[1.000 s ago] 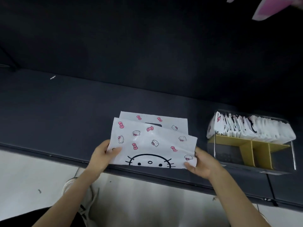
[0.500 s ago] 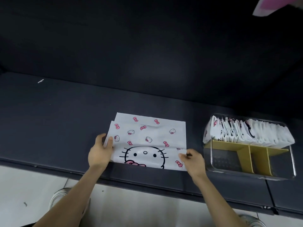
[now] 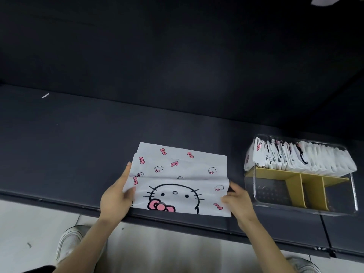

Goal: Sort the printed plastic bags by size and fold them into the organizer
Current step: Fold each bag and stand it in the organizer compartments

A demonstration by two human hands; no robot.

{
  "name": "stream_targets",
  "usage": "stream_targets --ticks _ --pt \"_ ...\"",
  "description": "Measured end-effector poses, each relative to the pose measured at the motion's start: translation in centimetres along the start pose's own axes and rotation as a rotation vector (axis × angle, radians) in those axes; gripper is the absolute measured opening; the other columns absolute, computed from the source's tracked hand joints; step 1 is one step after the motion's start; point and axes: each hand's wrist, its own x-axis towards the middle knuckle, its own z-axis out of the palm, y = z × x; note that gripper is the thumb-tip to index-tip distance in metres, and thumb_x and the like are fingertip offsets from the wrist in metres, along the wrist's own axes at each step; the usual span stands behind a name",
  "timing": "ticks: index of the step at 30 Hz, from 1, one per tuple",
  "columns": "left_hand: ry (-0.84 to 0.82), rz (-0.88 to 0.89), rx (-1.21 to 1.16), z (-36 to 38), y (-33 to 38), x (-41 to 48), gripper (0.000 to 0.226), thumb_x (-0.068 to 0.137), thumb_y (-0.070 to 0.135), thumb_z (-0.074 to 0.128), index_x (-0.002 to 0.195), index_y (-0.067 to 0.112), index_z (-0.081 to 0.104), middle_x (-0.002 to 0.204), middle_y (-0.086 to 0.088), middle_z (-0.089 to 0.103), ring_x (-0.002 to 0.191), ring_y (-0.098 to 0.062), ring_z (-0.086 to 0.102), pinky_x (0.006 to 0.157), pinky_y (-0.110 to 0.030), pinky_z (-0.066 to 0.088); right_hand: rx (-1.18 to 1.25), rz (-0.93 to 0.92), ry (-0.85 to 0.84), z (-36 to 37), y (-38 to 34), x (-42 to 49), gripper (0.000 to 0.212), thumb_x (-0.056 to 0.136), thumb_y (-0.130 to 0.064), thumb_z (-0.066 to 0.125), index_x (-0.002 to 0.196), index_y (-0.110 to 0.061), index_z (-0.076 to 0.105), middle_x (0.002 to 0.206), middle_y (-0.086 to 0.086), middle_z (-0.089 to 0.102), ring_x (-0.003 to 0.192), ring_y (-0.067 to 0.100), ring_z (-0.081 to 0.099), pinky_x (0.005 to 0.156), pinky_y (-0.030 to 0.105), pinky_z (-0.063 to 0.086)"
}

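Note:
A white plastic bag (image 3: 183, 174) printed with a cat face and pink bows lies on the dark table (image 3: 78, 144) near its front edge, its near flap folded over. My left hand (image 3: 116, 196) pinches the bag's left edge, thumb on top. At the bag's right edge, my right hand (image 3: 237, 201) holds the folded flap. To the right stands a clear organizer (image 3: 303, 196) with yellow dividers; its back row holds several folded white bags (image 3: 299, 158), upright.
A dark wall rises behind the table. A white and pink thing (image 3: 325, 1) shows at the top right corner. The table's front edge runs under my wrists, with pale floor and my shoes (image 3: 69, 243) below it.
The bag came down from a raised tilt onto the table. Its near part has been folded over, and more of the cat face and the pink bow now shows.

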Motion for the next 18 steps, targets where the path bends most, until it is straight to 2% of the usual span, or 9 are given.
stream_targets --ticks 3,6,8,10,12,14,16,18 --pt "-0.036 0.003 -0.007 -0.2 -0.2 -0.2 0.086 0.087 -0.002 0.053 0.141 0.049 0.010 0.119 0.025 0.045 0.090 -0.016 0.057 0.078 -0.028 0.044 0.031 0.107 0.003 0.0 0.3 -0.1 0.033 0.079 0.009 0.055 0.090 -0.018 0.070 0.084 0.001 0.074 0.080 0.020 0.068 0.069 0.030 0.053" --pt "-0.054 -0.056 -0.085 -0.3 -0.4 0.0 0.084 0.087 -0.004 0.047 0.138 0.054 0.016 0.124 0.026 0.046 0.091 -0.017 0.059 0.082 -0.031 0.047 0.138 0.114 0.075 0.4 -0.5 0.0 0.003 0.086 -0.020 0.068 0.085 -0.018 0.070 0.083 0.000 0.074 0.082 0.022 0.068 0.076 0.036 0.053" --pt "-0.063 -0.058 -0.087 -0.2 -0.4 0.0 0.085 0.087 -0.005 0.046 0.135 0.059 0.016 0.115 0.023 0.056 0.088 -0.025 0.061 0.080 -0.037 0.051 0.153 0.092 0.122 0.7 -1.6 0.2 0.011 0.084 -0.028 0.070 0.077 -0.019 0.068 0.081 0.001 0.072 0.081 0.020 0.066 0.079 0.037 0.052" --pt "-0.068 -0.070 -0.082 -0.1 -0.7 0.1 0.087 0.087 -0.003 0.047 0.134 0.062 0.011 0.106 0.018 0.062 0.081 -0.026 0.062 0.076 -0.038 0.052 0.170 -0.014 0.106 1.0 -2.8 -0.3 0.008 0.086 -0.018 0.069 0.078 -0.022 0.068 0.084 0.005 0.072 0.081 0.021 0.066 0.077 0.034 0.053" --pt "-0.062 -0.088 -0.103 0.1 -1.1 0.2 0.087 0.089 -0.002 0.049 0.140 0.056 0.009 0.103 0.012 0.064 0.076 -0.023 0.062 0.075 -0.036 0.051 0.140 -0.228 0.069 0.9 -3.4 -1.2 0.023 0.089 -0.006 0.061 0.088 -0.027 0.070 0.088 0.002 0.074 0.085 0.019 0.068 0.078 0.031 0.053" --pt "-0.048 -0.085 -0.078 0.3 -1.5 0.1 0.084 0.090 0.001 0.052 0.144 0.050 0.009 0.093 0.002 0.066 0.074 -0.022 0.061 0.074 -0.036 0.051 0.134 -0.375 0.021 0.8 -3.6 -2.1 0.032 0.093 -0.003 0.055 0.101 -0.032 0.068 0.096 -0.006 0.074 0.088 0.009 0.068 0.078 0.022 0.055" --pt "-0.037 -0.055 0.006 0.5 -1.6 0.1 0.081 0.091 0.005 0.052 0.148 0.044 0.008 0.086 -0.001 0.063 0.074 -0.021 0.057 0.071 -0.035 0.049 0.114 -0.359 0.074 0.8 -3.0 -1.6 0.035 0.093 -0.002 0.055 0.102 -0.034 0.066 0.093 -0.011 0.074 0.086 0.006 0.068 0.076 0.020 0.055" --pt "-0.024 -0.021 0.063 0.7 -1.5 0.2 0.080 0.092 0.005 0.053 0.149 0.038 0.008 0.091 0.004 0.060 0.078 -0.019 0.054 0.070 -0.030 0.044 0.016 -0.253 0.156 1.0 -1.4 -0.1 0.037 0.090 -0.003 0.057 0.090 -0.039 0.066 0.079 -0.015 0.073 0.080 0.013 0.068 0.072 0.029 0.055"
